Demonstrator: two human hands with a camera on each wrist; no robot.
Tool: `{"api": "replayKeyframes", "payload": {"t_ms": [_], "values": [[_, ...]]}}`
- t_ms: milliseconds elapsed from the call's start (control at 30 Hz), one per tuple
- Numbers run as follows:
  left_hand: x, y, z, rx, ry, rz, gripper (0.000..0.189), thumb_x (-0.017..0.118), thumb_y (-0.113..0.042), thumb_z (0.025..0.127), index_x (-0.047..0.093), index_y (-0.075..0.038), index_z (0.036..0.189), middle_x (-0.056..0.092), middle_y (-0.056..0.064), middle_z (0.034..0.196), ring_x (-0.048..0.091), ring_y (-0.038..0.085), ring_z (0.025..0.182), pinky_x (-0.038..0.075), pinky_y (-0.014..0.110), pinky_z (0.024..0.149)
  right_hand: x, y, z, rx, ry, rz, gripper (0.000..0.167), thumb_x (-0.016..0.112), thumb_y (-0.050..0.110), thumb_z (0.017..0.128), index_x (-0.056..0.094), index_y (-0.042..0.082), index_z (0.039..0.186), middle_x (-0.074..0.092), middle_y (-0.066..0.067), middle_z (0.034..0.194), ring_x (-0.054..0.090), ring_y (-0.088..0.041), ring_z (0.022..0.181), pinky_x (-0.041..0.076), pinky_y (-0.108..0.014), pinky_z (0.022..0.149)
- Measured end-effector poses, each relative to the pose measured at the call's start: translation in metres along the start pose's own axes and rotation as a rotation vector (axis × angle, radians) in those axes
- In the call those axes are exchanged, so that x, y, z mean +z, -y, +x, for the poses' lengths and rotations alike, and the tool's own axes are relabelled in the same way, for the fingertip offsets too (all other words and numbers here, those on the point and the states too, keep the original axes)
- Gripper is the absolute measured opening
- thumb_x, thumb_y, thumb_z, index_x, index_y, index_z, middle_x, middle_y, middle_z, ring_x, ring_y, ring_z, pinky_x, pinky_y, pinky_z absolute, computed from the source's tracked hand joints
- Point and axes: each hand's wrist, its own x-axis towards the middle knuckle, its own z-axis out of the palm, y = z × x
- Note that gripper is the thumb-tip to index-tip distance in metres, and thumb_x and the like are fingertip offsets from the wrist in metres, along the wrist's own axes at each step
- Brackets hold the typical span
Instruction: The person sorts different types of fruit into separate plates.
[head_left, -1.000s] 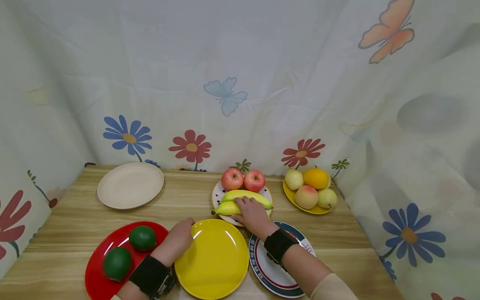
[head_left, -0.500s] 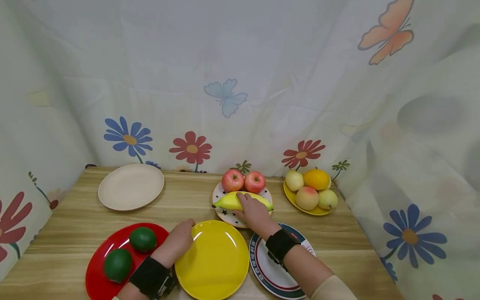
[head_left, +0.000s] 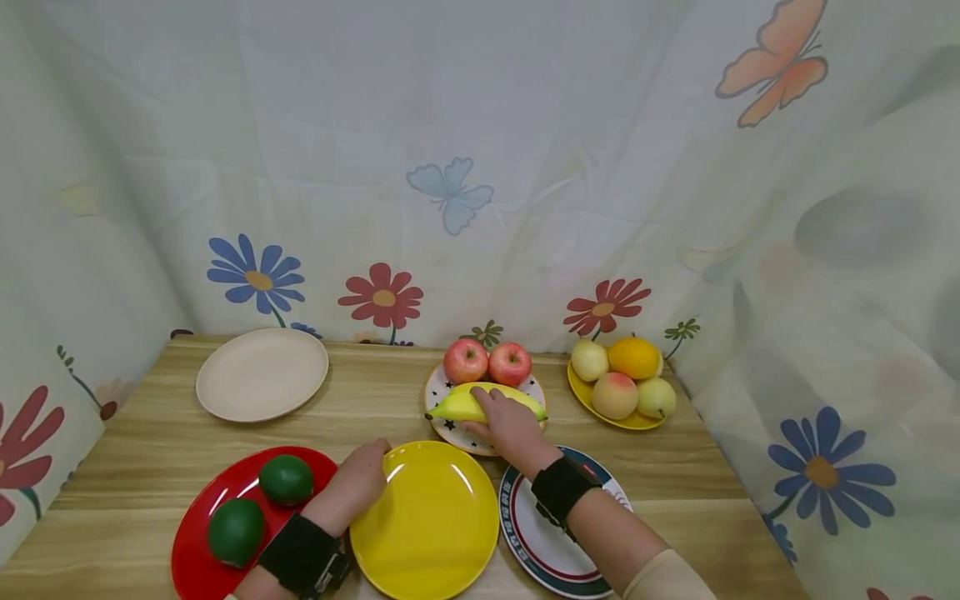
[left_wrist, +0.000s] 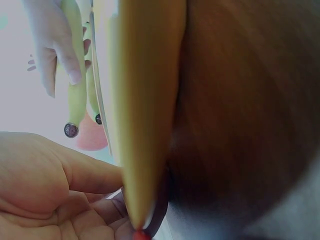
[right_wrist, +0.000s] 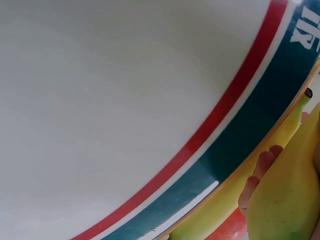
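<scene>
My right hand (head_left: 513, 427) grips a yellow banana (head_left: 453, 406) from above, thumb on the near side and fingers over the far side. The banana hangs over the star-patterned plate (head_left: 452, 437). A second banana (right_wrist: 222, 207) lies behind it, seen in both wrist views but hidden in the head view. Two red apples (head_left: 465, 361) sit at that plate's back. My left hand (head_left: 358, 479) pinches the left rim of a bare yellow plate (head_left: 427, 533), thumb on one face and fingers behind the other, as the left wrist view shows.
At the left, a red plate (head_left: 197, 508) bears two green fruits (head_left: 236, 532). A beige plate (head_left: 262, 375) stands at the back left. Partly under my right forearm lies a blue-rimmed white plate (head_left: 540, 542). Back right, a small yellow plate (head_left: 580, 396) holds several fruits, including a peach (head_left: 613, 396).
Two bananas lay side by side under my right hand; the nearer one has since come up and now covers the other in the head view. My left hand stays put.
</scene>
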Motion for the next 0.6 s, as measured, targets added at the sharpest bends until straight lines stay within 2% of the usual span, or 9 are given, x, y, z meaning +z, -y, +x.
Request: {"api": "replayKeyframes", "payload": {"t_ms": [233,433,600], "values": [[-0.001,-0.001,-0.001,0.004,0.0,-0.012,0.02,0.044,-0.002,0.096,0.055,0.0,0.112,0.059,0.01,0.093,0.052,0.022,0.079,0.051,0.04,0.08,0.001,0.002,0.0,0.018,0.031,-0.002,0.065,0.05,0.056,0.09,0.036,0.018,0.141,0.058,-0.009,0.12,0.059,-0.024,0.099,0.051,-0.042,0.091],[0.0,-0.001,0.0,0.001,-0.002,-0.006,0.02,0.043,-0.003,0.097,0.056,0.0,0.112,0.059,0.01,0.092,0.052,0.022,0.079,0.051,0.039,0.079,-0.001,0.005,-0.002,0.006,0.034,0.003,0.064,0.05,0.056,0.09,0.036,0.019,0.14,0.058,-0.008,0.119,0.059,-0.024,0.101,0.05,-0.041,0.093],[-0.001,-0.001,-0.001,-0.012,0.018,-0.034,0.018,0.043,-0.005,0.097,0.055,-0.002,0.111,0.057,0.008,0.09,0.052,0.021,0.077,0.051,0.037,0.075,-0.006,0.015,-0.008,-0.062,0.051,0.0,0.064,0.047,0.058,0.09,0.038,0.019,0.14,0.06,-0.006,0.118,0.058,-0.021,0.099,0.049,-0.038,0.094]]}}
